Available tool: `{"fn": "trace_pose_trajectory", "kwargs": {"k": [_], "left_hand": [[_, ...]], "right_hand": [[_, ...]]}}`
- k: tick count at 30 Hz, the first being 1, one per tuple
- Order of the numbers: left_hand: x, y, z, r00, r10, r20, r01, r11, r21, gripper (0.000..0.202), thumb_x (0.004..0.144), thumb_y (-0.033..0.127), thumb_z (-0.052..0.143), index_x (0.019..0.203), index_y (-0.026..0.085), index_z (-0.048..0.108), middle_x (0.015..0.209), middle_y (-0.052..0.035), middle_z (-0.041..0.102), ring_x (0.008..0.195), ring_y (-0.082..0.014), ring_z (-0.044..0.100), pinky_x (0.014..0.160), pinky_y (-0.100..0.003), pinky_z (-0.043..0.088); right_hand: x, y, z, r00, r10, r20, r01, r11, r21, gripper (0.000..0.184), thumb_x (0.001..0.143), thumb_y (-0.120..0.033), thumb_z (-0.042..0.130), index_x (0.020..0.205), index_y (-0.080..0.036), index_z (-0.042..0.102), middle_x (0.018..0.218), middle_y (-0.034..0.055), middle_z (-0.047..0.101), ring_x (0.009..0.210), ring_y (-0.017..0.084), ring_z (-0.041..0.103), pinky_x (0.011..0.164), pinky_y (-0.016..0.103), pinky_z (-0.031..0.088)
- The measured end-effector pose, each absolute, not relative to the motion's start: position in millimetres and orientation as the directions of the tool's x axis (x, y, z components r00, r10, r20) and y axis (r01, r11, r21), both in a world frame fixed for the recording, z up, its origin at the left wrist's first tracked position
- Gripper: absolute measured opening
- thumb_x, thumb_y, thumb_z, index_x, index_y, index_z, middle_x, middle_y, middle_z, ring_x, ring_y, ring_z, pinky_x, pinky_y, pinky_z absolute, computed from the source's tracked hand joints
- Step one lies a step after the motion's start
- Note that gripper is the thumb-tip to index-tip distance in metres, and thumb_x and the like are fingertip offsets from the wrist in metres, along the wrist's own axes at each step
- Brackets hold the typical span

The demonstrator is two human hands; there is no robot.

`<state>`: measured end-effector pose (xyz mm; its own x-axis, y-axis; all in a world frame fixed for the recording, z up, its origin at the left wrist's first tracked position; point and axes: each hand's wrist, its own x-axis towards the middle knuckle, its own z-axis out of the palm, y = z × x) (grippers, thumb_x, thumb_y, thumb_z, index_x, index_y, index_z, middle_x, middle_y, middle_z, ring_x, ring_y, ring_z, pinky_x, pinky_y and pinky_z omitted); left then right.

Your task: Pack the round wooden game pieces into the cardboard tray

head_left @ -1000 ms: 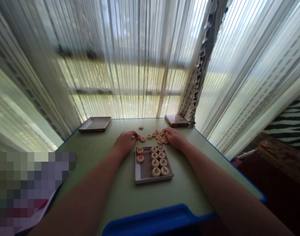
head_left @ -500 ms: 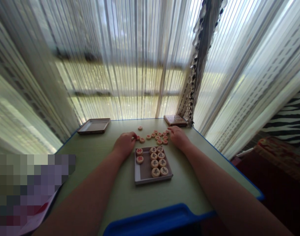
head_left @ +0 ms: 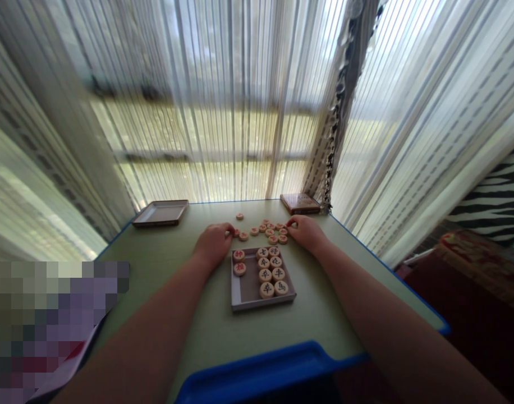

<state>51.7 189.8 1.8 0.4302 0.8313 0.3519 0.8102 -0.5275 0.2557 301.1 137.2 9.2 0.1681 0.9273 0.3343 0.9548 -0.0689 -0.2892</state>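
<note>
My left hand [head_left: 215,242] has its fingertips closed against a red-marked Chinese chess piece [head_left: 237,233], left of the loose group. Across the pile, my right hand [head_left: 306,233] pinches at its right edge; a piece there is mostly hidden by the fingers. Several loose red-marked pieces [head_left: 270,232] lie between the hands, with a single piece [head_left: 239,216] farther back. Nearer me is a shallow open box [head_left: 247,289]. Black-marked pieces [head_left: 265,275] stand in two columns on its right side, and two red-marked pieces [head_left: 239,269] sit at its upper left.
A shallow box lid or tray [head_left: 160,213] rests at the table's far left corner. A flat brown box [head_left: 300,203] is at the far right. The pale green table [head_left: 223,331] has a blue edge, and striped sheer curtains [head_left: 240,112] hang behind it.
My right fingers have drawn together at the pile's right edge, and the piece that showed beneath them is now covered. My left hand stays at its piece. The view has tilted slightly.
</note>
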Motion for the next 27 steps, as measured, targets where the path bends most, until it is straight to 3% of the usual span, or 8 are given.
{"fn": "trace_pose_trajectory", "kwargs": {"k": [14, 22, 27], "left_hand": [[52, 186, 4, 0.436, 0.832, 0.342, 0.806, -0.53, 0.262, 0.029, 0.079, 0.023, 0.042, 0.098, 0.023, 0.064, 0.09, -0.004, 0.067, 0.089, -0.0198, 0.057, 0.082, -0.03, 0.043], [52, 188, 3, 0.446, 0.845, 0.296, 0.799, -0.524, 0.293, 0.034, 0.079, 0.022, 0.041, 0.106, 0.022, 0.061, 0.103, -0.0032, 0.065, 0.099, -0.0191, 0.055, 0.092, -0.03, 0.039], [54, 188, -1, 0.454, 0.834, 0.314, 0.813, -0.532, 0.238, 0.041, 0.079, 0.018, 0.037, 0.112, 0.028, 0.059, 0.114, 0.0004, 0.06, 0.102, -0.0189, 0.053, 0.094, -0.03, 0.037]], "right_hand": [[302, 142, 6, 0.168, 0.921, 0.352, 0.945, -0.048, -0.324, 0.02, 0.075, -0.033, 0.056, 0.084, -0.02, 0.067, 0.084, 0.0055, 0.068, 0.08, 0.018, 0.06, 0.07, 0.026, 0.041], [309, 144, 2, 0.22, 0.915, 0.337, 0.921, -0.081, -0.38, 0.021, 0.074, -0.034, 0.056, 0.083, -0.019, 0.066, 0.083, 0.0052, 0.068, 0.077, 0.017, 0.06, 0.067, 0.024, 0.041], [314, 149, -2, 0.235, 0.908, 0.348, 0.914, -0.085, -0.396, 0.022, 0.074, -0.034, 0.056, 0.084, -0.018, 0.067, 0.084, 0.0053, 0.068, 0.077, 0.016, 0.059, 0.068, 0.025, 0.041]]}}
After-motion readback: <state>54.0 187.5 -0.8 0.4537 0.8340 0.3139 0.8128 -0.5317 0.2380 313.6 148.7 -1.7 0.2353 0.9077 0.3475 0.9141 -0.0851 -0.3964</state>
